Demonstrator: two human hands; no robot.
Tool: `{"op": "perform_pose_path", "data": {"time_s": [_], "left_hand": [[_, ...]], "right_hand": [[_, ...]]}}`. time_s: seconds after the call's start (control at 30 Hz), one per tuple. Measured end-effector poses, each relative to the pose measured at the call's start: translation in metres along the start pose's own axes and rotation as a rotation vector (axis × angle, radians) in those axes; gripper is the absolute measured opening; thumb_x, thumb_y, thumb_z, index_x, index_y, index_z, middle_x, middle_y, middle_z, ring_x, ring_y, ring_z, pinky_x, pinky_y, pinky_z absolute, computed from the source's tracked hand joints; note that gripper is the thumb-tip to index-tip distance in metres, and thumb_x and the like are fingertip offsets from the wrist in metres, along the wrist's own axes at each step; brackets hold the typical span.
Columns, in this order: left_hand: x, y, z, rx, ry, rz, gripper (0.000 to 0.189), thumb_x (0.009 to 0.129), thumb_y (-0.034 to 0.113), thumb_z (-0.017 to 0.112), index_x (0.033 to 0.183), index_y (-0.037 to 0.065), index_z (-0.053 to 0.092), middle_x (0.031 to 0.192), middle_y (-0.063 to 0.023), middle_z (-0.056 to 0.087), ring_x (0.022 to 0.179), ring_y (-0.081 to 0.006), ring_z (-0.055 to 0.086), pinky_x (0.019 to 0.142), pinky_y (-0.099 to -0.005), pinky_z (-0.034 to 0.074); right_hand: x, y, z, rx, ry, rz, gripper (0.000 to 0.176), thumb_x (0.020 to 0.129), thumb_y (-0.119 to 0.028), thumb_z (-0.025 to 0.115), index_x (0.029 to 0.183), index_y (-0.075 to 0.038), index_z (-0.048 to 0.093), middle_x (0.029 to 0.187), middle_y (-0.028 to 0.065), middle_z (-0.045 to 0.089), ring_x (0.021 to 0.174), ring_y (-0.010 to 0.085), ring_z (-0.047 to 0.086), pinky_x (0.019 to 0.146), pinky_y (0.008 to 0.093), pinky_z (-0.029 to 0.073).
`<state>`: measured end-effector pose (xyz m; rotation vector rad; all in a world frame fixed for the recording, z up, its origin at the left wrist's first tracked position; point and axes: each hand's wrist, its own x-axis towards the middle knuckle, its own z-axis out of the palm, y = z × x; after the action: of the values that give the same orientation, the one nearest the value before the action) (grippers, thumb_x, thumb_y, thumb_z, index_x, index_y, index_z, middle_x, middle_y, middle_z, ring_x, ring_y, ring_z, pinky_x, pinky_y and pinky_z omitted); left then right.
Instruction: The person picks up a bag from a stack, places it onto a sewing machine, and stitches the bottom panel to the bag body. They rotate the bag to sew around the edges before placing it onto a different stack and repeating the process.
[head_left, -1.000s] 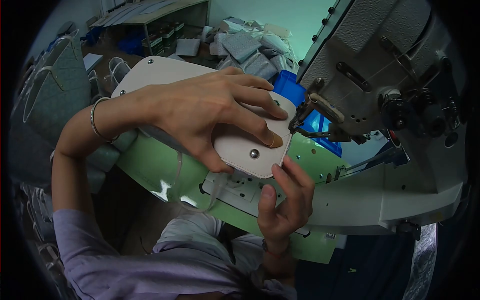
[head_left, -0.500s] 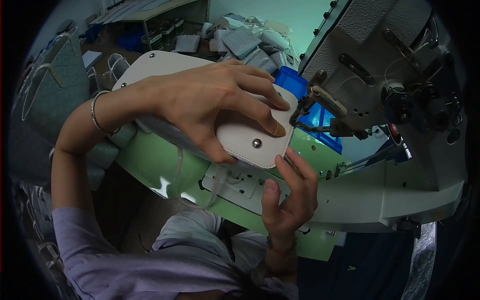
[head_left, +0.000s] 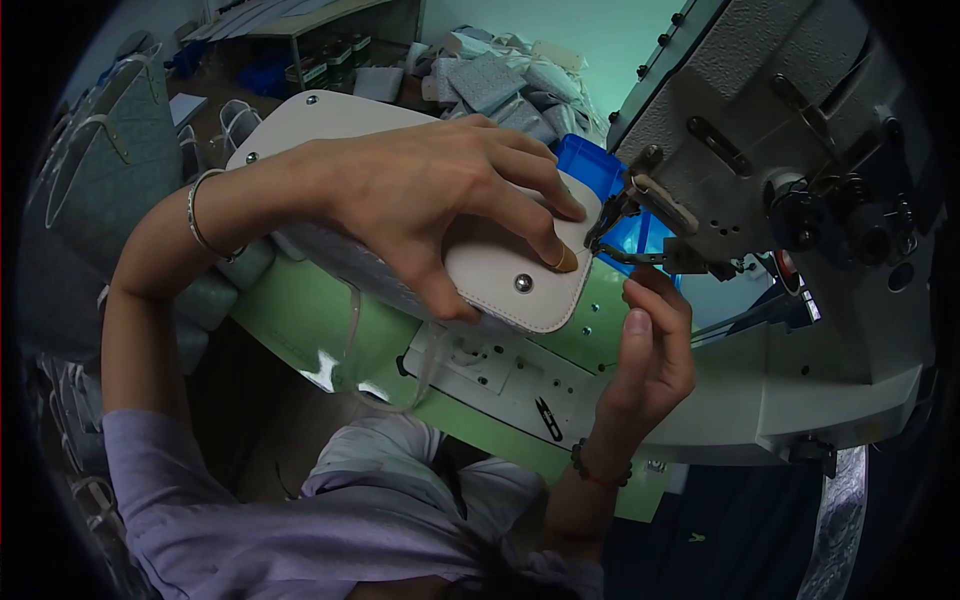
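My left hand lies across the cream bottom panel of a bag, its fingers spread on the panel and the thumb over the near edge, gripping it. Round metal studs and a stitched border show on the panel; the bag's grey side hangs beneath. The panel's right corner is at the sewing machine's presser foot and needle area. My right hand is raised just right of the bag, below the needle area. Its thumb and fingers are drawn together; anything between them is too small to make out.
Black thread snips lie on the machine's bed plate. A pale strap hangs over the green table. Behind the machine is a blue crate. Grey bags stand at left, and grey pieces are piled at the back.
My right hand has left the bag's near right corner and moved up and right toward the needle area, its fingers closing. The snips have come into view. The bag has barely shifted.
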<state>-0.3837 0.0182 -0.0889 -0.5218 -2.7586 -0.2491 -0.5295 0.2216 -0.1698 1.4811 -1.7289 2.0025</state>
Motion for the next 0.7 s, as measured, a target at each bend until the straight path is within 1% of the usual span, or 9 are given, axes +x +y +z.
{"op": "perform_pose_path", "data": {"time_s": [0.1,0.17,0.2,0.27,0.3,0.37,0.5,0.57,0.7], "left_hand": [[0.000,-0.002,0.001,-0.035,0.000,0.010,0.065,0.053,0.035,0.082,0.115,0.020,0.068,0.136,-0.0081,0.053,0.125,-0.0421,0.045,0.102,-0.0566,0.038],[0.001,-0.001,0.001,-0.068,-0.004,-0.003,0.066,0.054,0.034,0.081,0.116,0.018,0.067,0.135,-0.0093,0.054,0.125,-0.0414,0.045,0.101,-0.0557,0.039],[0.001,-0.001,0.000,-0.066,-0.003,-0.001,0.066,0.054,0.034,0.081,0.116,0.018,0.067,0.135,-0.0093,0.054,0.125,-0.0414,0.045,0.101,-0.0557,0.039],[0.002,0.002,-0.002,-0.007,0.038,0.042,0.059,0.057,0.030,0.080,0.112,0.012,0.067,0.125,-0.0123,0.058,0.113,-0.0332,0.056,0.092,-0.0453,0.048],[0.002,0.003,-0.002,-0.007,0.040,0.043,0.059,0.057,0.030,0.080,0.112,0.012,0.067,0.125,-0.0123,0.058,0.113,-0.0332,0.056,0.092,-0.0453,0.048],[0.002,0.003,-0.003,-0.081,-0.038,-0.052,0.064,0.056,0.035,0.081,0.116,0.016,0.068,0.134,-0.0103,0.054,0.125,-0.0385,0.046,0.102,-0.0531,0.039],[0.001,0.002,-0.003,-0.106,-0.042,-0.064,0.063,0.057,0.034,0.081,0.116,0.016,0.068,0.134,-0.0100,0.054,0.125,-0.0382,0.046,0.103,-0.0528,0.038],[0.000,0.001,-0.004,-0.038,-0.031,-0.019,0.064,0.056,0.034,0.081,0.117,0.017,0.068,0.134,-0.0095,0.054,0.125,-0.0385,0.046,0.104,-0.0537,0.038],[0.000,-0.001,-0.002,-0.011,-0.023,-0.017,0.065,0.056,0.035,0.082,0.117,0.018,0.067,0.134,-0.0091,0.053,0.125,-0.0393,0.046,0.104,-0.0552,0.037]], "right_hand": [[0.003,-0.002,-0.003,0.013,0.002,0.034,0.020,0.086,-0.003,0.055,0.101,0.003,0.067,0.110,0.0178,0.062,0.104,0.0237,0.060,0.091,0.0326,0.046],[0.005,-0.004,-0.006,0.033,-0.023,0.122,0.020,0.088,-0.001,0.054,0.102,0.004,0.066,0.107,0.0140,0.063,0.100,0.0182,0.059,0.088,0.0290,0.045],[0.007,-0.005,-0.006,0.032,-0.021,0.119,0.020,0.088,-0.001,0.054,0.102,0.004,0.066,0.107,0.0140,0.063,0.100,0.0182,0.059,0.088,0.0290,0.045],[0.010,-0.006,-0.005,0.088,-0.041,0.144,0.020,0.088,0.000,0.054,0.104,0.004,0.066,0.106,0.0112,0.064,0.098,0.0145,0.057,0.086,0.0266,0.044],[0.011,-0.007,-0.006,0.086,-0.041,0.143,0.020,0.088,0.000,0.054,0.104,0.004,0.066,0.106,0.0112,0.064,0.098,0.0145,0.057,0.086,0.0266,0.044],[0.014,-0.008,-0.010,0.140,-0.151,0.168,0.021,0.088,0.002,0.053,0.105,0.004,0.065,0.107,0.0105,0.064,0.097,0.0138,0.057,0.086,0.0265,0.044],[0.018,-0.014,-0.012,0.120,-0.172,0.201,0.022,0.087,0.004,0.050,0.103,0.004,0.065,0.108,0.0114,0.064,0.099,0.0140,0.058,0.088,0.0264,0.044],[0.025,-0.017,-0.012,0.268,-0.135,0.068,0.022,0.087,0.006,0.048,0.101,0.005,0.065,0.107,0.0124,0.064,0.101,0.0145,0.058,0.091,0.0265,0.043],[0.034,-0.020,-0.013,0.324,-0.173,0.118,0.021,0.087,0.005,0.048,0.100,0.005,0.064,0.109,0.0140,0.064,0.104,0.0166,0.058,0.094,0.0275,0.042]]}}
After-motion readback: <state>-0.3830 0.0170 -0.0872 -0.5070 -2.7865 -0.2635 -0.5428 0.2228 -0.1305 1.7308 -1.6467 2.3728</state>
